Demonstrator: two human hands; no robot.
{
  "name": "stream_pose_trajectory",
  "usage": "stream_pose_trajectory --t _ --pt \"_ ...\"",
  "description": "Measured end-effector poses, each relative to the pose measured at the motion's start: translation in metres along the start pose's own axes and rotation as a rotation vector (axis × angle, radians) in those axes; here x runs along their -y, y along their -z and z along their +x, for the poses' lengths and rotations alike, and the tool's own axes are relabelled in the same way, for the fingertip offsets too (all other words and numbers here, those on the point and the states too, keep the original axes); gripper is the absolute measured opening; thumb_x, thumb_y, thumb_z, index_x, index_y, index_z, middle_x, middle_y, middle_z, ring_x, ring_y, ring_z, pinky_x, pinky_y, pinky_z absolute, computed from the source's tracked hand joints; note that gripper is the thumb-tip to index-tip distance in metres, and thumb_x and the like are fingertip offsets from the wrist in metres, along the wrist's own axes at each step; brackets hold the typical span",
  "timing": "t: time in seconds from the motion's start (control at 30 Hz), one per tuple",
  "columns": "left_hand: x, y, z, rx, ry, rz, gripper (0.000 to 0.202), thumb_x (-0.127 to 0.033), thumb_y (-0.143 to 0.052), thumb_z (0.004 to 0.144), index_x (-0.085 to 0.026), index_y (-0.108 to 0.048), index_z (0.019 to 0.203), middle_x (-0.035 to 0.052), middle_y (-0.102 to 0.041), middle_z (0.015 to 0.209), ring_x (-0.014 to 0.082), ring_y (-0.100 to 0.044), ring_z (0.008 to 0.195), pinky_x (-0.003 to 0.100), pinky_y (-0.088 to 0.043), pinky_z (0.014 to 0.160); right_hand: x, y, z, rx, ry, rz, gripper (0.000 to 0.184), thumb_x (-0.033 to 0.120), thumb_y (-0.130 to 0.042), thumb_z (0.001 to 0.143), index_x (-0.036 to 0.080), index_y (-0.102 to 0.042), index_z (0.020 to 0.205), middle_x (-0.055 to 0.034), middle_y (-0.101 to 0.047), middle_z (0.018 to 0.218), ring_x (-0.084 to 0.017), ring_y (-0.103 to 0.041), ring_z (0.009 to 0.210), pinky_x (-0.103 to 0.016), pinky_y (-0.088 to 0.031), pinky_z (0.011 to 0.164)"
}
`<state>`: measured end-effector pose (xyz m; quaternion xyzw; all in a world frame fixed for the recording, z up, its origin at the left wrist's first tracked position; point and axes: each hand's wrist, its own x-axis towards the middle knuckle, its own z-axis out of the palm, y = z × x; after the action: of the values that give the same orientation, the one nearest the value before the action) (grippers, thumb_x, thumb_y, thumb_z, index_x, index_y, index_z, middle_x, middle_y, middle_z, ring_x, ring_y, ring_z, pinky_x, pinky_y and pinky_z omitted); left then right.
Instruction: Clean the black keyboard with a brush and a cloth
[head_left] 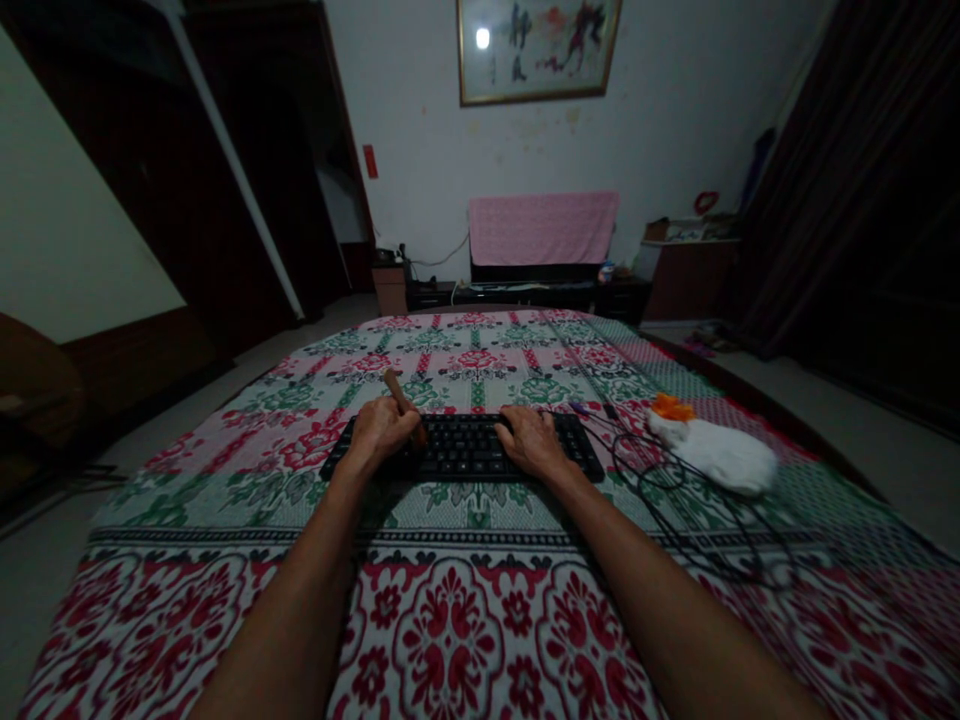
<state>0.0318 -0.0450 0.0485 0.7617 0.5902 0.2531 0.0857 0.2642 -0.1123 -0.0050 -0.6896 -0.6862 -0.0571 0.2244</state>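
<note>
A black keyboard (465, 450) lies flat on the patterned cloth in front of me. My left hand (381, 425) is closed around a wooden-handled brush (396, 386) over the keyboard's left part. The brush handle points up and away from me, and its reddish-brown lower end is down by the keys, partly hidden by my fingers. On the right part of the keyboard, my right hand (531, 437) holds it, with the fingers at the far edge and the thumb out over the keys.
A black cable (660, 500) loops over the flowered cloth (457, 620) to the right. Beside it lies a white bundle (720, 455) with an orange end (673, 406). Across the room stands a low cabinet (525, 296), with a pink towel (544, 228) above it.
</note>
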Motion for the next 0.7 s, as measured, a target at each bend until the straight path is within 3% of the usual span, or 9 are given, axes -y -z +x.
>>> stream_pose_trajectory --t 0.17,0.4,0.53,0.7 --pt "-0.008 -0.002 -0.006 -0.010 -0.003 0.004 0.030 -0.032 -0.048 0.073 -0.015 -0.072 0.081 0.0089 -0.070 0.072 0.0198 -0.063 0.068 0.024 -0.041 0.057 0.000 0.001 0.000 0.000 -0.001 -0.003 0.028 0.034 -0.041 0.089 0.020 -0.055 0.109 -0.0101 -0.060 0.113 -0.023 -0.048 0.108 -0.040 -0.027 0.092" --pt "-0.001 0.007 -0.002 0.197 -0.041 -0.034 0.028 -0.034 -0.049 0.071 -0.016 -0.070 0.072 0.0050 -0.066 0.063 0.0182 -0.060 0.059 0.024 -0.036 0.050 -0.001 -0.001 0.000 -0.008 0.002 -0.008 0.029 0.034 -0.040 0.089 0.020 -0.054 0.110 -0.0100 -0.060 0.113 -0.023 -0.048 0.108 -0.040 -0.027 0.092" --pt "0.005 0.009 0.003 0.180 -0.001 -0.104 0.028 -0.036 -0.052 0.068 -0.018 -0.070 0.080 0.0037 -0.069 0.073 0.0192 -0.062 0.069 0.023 -0.041 0.057 -0.001 -0.002 0.001 -0.010 0.007 -0.005 0.029 0.033 -0.041 0.089 0.019 -0.054 0.110 -0.0096 -0.061 0.112 -0.022 -0.048 0.108 -0.040 -0.027 0.092" --pt "-0.003 0.007 -0.003 0.179 -0.047 -0.124 0.032 -0.036 -0.048 0.071 -0.016 -0.070 0.084 0.0047 -0.069 0.078 0.0194 -0.062 0.073 0.024 -0.042 0.063 0.000 -0.001 0.001 0.003 -0.004 0.005 0.029 0.034 -0.042 0.088 0.019 -0.054 0.110 -0.0096 -0.061 0.112 -0.023 -0.048 0.108 -0.041 -0.027 0.093"
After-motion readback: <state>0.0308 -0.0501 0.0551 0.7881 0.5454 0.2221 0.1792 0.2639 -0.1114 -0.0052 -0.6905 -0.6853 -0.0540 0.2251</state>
